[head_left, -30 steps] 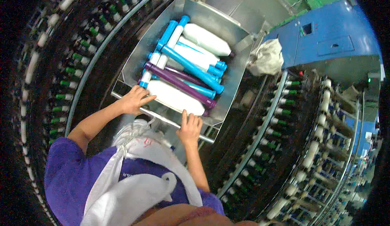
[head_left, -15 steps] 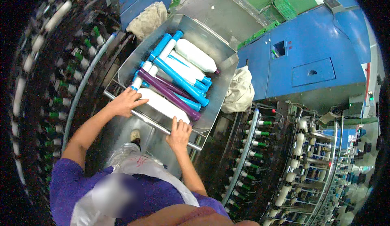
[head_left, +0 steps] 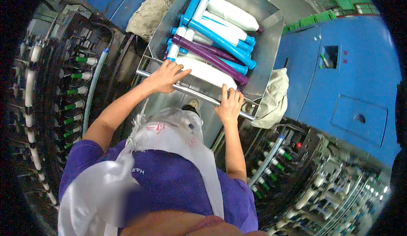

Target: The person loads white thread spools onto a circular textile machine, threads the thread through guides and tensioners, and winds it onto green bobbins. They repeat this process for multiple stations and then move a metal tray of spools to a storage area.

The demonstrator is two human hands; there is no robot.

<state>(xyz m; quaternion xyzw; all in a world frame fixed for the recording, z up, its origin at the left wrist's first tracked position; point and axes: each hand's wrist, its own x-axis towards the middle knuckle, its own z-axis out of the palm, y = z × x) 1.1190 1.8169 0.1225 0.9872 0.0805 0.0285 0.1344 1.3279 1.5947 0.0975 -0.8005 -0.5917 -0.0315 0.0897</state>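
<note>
A metal cart (head_left: 271, 32) stands in front of me, loaded with white, blue and purple yarn tubes. My left hand (head_left: 166, 76) lies over its near edge by the handle bar (head_left: 195, 93), thumb and fingers apart, fingertips by a white tube with a blue end (head_left: 173, 51). On the near edge further right rests my right hand (head_left: 229, 104), fingers stretched over the rim beside a white wound bobbin (head_left: 205, 71). A long purple tube (head_left: 210, 59) slants across the load, and a bright blue tube (head_left: 220, 43) lies beyond it. Neither hand holds a tube.
Spinning machinery with green-and-white bobbins (head_left: 80, 76) lines the left, and another row (head_left: 275, 164) runs at the lower right. Cloth sacks (head_left: 153, 9) hang on both sides of the cart. A blue cabinet (head_left: 352, 79) stands at right, with green crates (head_left: 311, 20) behind.
The cart and both hands appear higher and further right in the picture, and the surroundings have turned. My hands keep their places on the cart's near edge.
</note>
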